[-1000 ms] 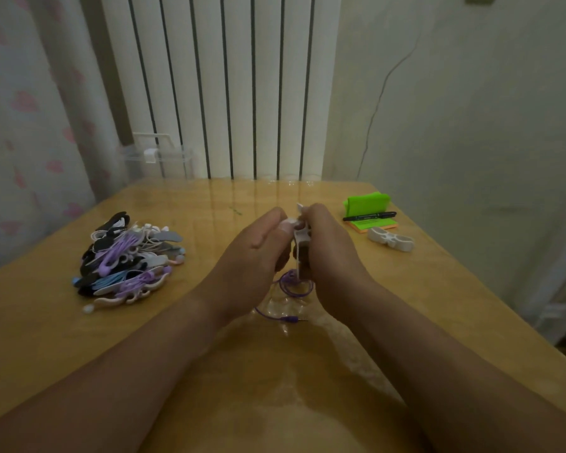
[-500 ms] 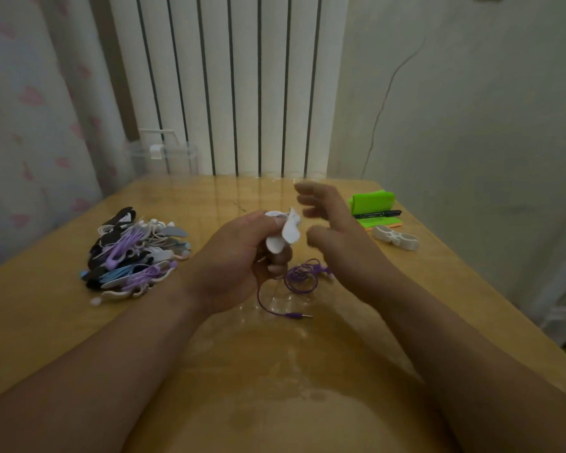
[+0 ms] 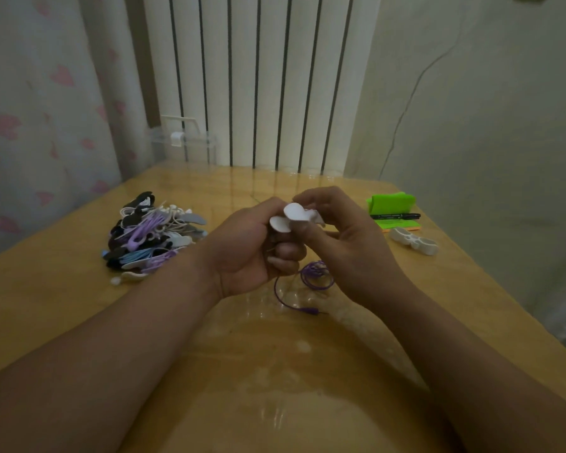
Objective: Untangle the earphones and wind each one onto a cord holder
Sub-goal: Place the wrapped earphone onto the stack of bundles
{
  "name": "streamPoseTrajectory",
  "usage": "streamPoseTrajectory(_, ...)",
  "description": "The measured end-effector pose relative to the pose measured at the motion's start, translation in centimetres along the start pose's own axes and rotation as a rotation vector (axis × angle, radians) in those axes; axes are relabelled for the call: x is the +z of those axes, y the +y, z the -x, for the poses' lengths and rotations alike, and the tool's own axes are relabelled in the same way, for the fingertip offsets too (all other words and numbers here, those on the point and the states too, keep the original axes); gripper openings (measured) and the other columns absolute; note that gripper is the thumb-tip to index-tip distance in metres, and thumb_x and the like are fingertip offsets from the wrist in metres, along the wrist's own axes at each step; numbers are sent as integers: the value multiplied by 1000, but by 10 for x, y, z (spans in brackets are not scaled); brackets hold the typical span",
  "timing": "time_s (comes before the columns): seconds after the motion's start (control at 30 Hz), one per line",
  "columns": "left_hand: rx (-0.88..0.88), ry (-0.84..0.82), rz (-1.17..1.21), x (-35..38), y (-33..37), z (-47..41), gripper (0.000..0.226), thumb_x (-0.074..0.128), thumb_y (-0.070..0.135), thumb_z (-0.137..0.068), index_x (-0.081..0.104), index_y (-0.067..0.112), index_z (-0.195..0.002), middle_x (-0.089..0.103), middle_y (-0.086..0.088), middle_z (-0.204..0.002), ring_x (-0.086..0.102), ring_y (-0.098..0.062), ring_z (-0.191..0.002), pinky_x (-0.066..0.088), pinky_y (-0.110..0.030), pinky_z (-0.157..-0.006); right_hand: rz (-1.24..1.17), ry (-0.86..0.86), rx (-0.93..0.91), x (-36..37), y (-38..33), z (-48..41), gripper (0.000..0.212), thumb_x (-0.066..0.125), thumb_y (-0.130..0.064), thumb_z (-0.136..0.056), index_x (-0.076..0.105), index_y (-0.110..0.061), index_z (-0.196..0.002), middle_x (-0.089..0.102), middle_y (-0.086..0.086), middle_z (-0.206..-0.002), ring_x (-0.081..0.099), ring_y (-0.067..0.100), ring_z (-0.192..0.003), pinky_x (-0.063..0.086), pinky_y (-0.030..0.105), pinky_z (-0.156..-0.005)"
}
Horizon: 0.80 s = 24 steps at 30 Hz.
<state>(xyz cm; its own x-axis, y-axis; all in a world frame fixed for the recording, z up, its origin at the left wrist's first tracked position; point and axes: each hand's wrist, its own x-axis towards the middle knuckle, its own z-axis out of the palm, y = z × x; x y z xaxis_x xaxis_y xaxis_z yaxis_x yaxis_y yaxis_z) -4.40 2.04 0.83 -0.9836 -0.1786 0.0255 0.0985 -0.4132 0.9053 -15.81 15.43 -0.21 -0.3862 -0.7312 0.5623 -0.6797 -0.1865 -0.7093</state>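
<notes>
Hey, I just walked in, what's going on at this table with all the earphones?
A person is sorting earphones at a wooden table. The left hand grips a white cord holder, and the right hand pinches its other end. A purple earphone cord runs from under the left hand to a loose coil on the table, not yet wound on. A pile of wound earphones sits to the left, and a spare white holder lies to the right.
</notes>
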Motion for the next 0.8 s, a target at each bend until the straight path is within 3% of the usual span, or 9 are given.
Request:
streamPoseTrajectory(0.1, -4, 156, -21, 5, -2, -3, 21, 43, 26, -106, 53, 9, -115, 31, 1, -71, 28, -8, -52, 24, -18, -42, 87, 34, 41, 6, 7, 0, 28, 69, -35, -99, 63, -38, -126, 69, -10, -116, 62, 6, -114, 57, 37, -89)
streamPoseTrajectory(0.2, 27, 306, -71, 9, -3, -4, 24, 41, 17, -105, 60, 7, -93, 37, 0, -64, 30, -9, -49, 20, -18, -40, 91, 32, 74, 9, 12, -1, 23, 69, -37, -99, 66, -37, -122, 71, -10, -113, 64, 8, -110, 55, 40, -91)
streamPoseTrajectory(0.3, 56, 383, -115, 11, -3, -3, 24, 40, 15, -105, 59, 7, -92, 48, -2, -61, 35, -10, -50, 22, -19, -41, 82, 16, 92, 11, 13, -2, 17, 69, -40, -99, 66, -36, -115, 69, -6, -113, 63, 12, -110, 54, 40, -91)
streamPoseTrajectory(0.4, 70, 400, -149, 12, -3, -3, 24, 40, 15, -105, 58, 7, -91, 47, -2, -60, 34, -10, -49, 21, -22, -42, 53, -6, 102, 13, 10, -2, 15, 67, -46, -99, 65, -36, -109, 67, -5, -109, 63, 14, -105, 53, 40, -87)
streamPoseTrajectory(0.53, 46, 388, -154, 12, -4, -3, 23, 41, 17, -107, 57, 7, -93, 41, -2, -63, 33, -10, -47, 20, -21, -40, -36, -47, 129, 12, 0, -2, 19, 68, -45, -99, 62, -28, -103, 67, -3, -97, 67, 22, -93, 60, 53, -79)
streamPoseTrajectory(0.67, 33, 324, -107, 13, -1, 0, 24, 41, 17, -109, 59, 7, -97, 48, -1, -65, 35, -8, -47, 22, -17, -39, -198, -54, 186, 6, -4, -4, 25, 66, -33, -101, 55, -12, -99, 68, 8, -94, 69, 21, -85, 64, 40, -72)
streamPoseTrajectory(0.8, 26, 285, -75, 16, 2, 3, 25, 41, 21, -111, 59, 5, -102, 56, -4, -68, 41, -10, -51, 27, -17, -40, -362, -20, 269, 3, -1, -5, 16, 62, -18, -103, 51, -13, -91, 65, 3, -86, 66, 18, -79, 60, 37, -70)
